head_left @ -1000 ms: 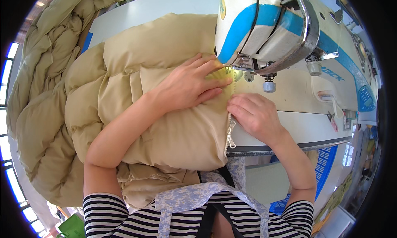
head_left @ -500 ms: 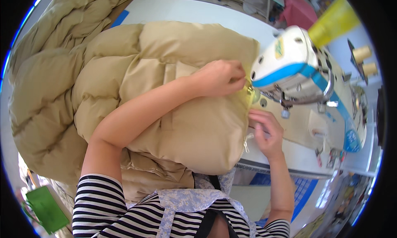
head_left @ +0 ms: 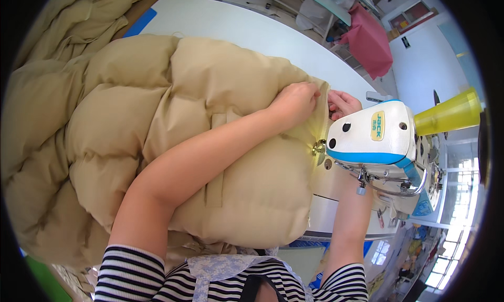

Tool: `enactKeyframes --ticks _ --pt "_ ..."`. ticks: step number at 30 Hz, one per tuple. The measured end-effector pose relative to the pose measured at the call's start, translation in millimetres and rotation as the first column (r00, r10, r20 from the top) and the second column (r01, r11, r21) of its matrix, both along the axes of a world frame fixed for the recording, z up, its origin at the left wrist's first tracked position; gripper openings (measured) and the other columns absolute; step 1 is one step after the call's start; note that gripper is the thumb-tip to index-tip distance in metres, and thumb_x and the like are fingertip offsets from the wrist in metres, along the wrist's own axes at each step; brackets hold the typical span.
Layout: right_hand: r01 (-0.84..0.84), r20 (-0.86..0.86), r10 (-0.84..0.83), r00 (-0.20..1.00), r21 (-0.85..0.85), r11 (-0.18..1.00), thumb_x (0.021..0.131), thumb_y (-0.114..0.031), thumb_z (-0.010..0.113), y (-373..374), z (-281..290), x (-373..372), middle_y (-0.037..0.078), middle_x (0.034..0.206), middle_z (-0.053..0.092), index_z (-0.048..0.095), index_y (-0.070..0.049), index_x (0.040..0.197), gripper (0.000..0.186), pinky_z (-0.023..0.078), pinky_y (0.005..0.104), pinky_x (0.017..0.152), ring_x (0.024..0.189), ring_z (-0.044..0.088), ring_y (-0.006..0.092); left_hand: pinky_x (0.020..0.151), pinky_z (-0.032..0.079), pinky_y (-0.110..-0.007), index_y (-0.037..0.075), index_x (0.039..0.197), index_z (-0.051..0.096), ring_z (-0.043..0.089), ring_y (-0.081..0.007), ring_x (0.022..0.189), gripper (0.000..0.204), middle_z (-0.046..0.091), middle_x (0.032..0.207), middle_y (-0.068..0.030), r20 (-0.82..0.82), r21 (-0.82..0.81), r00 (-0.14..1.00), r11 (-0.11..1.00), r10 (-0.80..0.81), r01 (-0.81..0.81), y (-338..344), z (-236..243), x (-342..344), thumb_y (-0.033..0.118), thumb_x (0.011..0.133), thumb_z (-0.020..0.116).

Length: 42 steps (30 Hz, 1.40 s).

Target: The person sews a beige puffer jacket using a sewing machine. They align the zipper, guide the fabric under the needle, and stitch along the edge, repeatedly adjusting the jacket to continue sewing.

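Head view: jacket (head_left: 262, 181) spreads from 9 o'clock to the centre, on the table (head_left: 252, 26).
Left hand (head_left: 297, 103): near 1 o'clock, fingers curled closed on the jacket's edge.
Right hand (head_left: 344, 103): 2 o'clock, by that edge, partly behind the machine (head_left: 362, 136); I cannot tell its grip.
Machine: 3 o'clock.

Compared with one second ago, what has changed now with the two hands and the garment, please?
The right hand moved away from the body, to the far side of the sewing machine head. The left hand also moved farther along the tan garment, from flat to curled; its grip is unclear. The garment still lies on the white table, beside the machine.
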State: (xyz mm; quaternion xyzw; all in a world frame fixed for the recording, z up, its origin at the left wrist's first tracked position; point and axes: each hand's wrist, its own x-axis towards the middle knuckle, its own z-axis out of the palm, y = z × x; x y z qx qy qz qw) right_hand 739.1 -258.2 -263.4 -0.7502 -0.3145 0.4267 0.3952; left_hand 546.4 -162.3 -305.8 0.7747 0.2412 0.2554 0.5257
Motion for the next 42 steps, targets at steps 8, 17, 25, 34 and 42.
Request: enactKeyframes --ticks 8,17,25,34,42 --pt "-0.017 -0.11 0.065 0.992 0.392 0.92 0.104 -0.019 0.063 5 -17 -17 0.004 0.098 0.069 0.067 -0.001 0.113 0.02 0.056 0.0304 0.086 0.092 0.067 0.0135 0.068 0.058 -0.034 -0.006 0.101 0.068 0.072 -0.0202 0.073 0.038 0.072 0.083 -0.0138 -0.014 -0.186 1.0 0.982 -0.02 0.017 5 15 0 0.032 0.1 0.064" --pt "0.2 -0.159 -0.146 0.976 0.41 0.89 0.108 -0.028 0.055 4 -24 -28 0.002 0.088 0.064 0.067 0.001 0.122 0.034 0.057 0.0271 0.075 0.078 0.063 0.0103 0.084 0.063 -0.035 -0.009 0.118 0.061 0.073 -0.0261 0.093 0.03 0.069 0.109 -0.0174 0.165 -0.705 0.986 0.699 -0.004 0.12 18 18 -10 0.019 0.108 0.052" --pt "0.312 -0.15 -0.274 0.95 0.391 0.866 0.108 -0.032 0.056 -2 -30 -37 -0.001 0.087 0.061 0.065 -0.006 0.126 0.033 0.056 0.0258 0.074 0.075 0.061 0.0072 0.096 0.058 -0.037 -0.002 0.124 0.058 0.07 -0.0231 0.103 0.031 0.068 0.114 -0.0139 0.155 -0.767 0.983 0.615 -0.102 0.184 26 17 -13 0.025 0.11 0.05" --pt "0.237 -0.162 -0.175 0.971 0.575 0.783 0.106 -0.034 0.058 -10 -59 -13 0.011 0.129 0.063 0.055 -0.007 0.141 0.044 0.051 0.0381 0.105 0.119 0.063 0.0235 0.104 0.053 -0.04 0.0 0.136 0.055 0.066 -0.0247 0.114 0.038 0.066 0.124 -0.0147 0.323 -0.66 0.939 0.682 -0.122 0.315 25 11 -20 0.028 0.112 0.046" --pt "0.261 -0.328 -0.13 0.936 0.392 0.882 0.106 -0.02 0.056 -215 -46 -100 0.015 0.112 0.072 0.061 0.002 0.129 0.033 0.061 0.0363 0.085 0.103 0.072 0.0232 0.097 0.051 -0.031 0.002 0.142 0.055 0.065 -0.0179 0.111 0.042 0.068 0.123 -0.0115 -0.1 -0.157 0.994 0.986 0.041 -0.056 -19 92 -198 0.028 0.111 0.047"
